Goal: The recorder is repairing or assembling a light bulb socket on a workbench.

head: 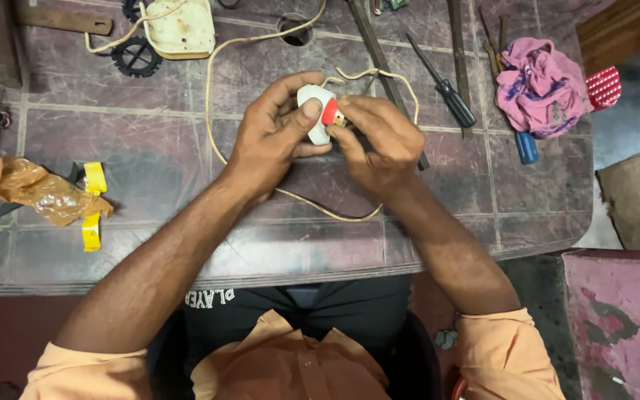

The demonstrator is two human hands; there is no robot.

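A pink cloth [538, 85], black-handled screwdriver [446, 87], yellow tape [93, 204] and crumpled orange plastic [35, 191] lie about.

A repair workshop: screwdrivers [444, 83], cable [212, 96], rag [538, 85] on a worn worktable [150, 148].

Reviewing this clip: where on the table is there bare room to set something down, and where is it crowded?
Bare tabletop lies between the crumpled brown plastic and the left hand. Another free patch sits right of the right hand, below the black-handled screwdriver. The front edge is also free. The far edge is crowded: white switch box, black gear, pink cloth, tools.
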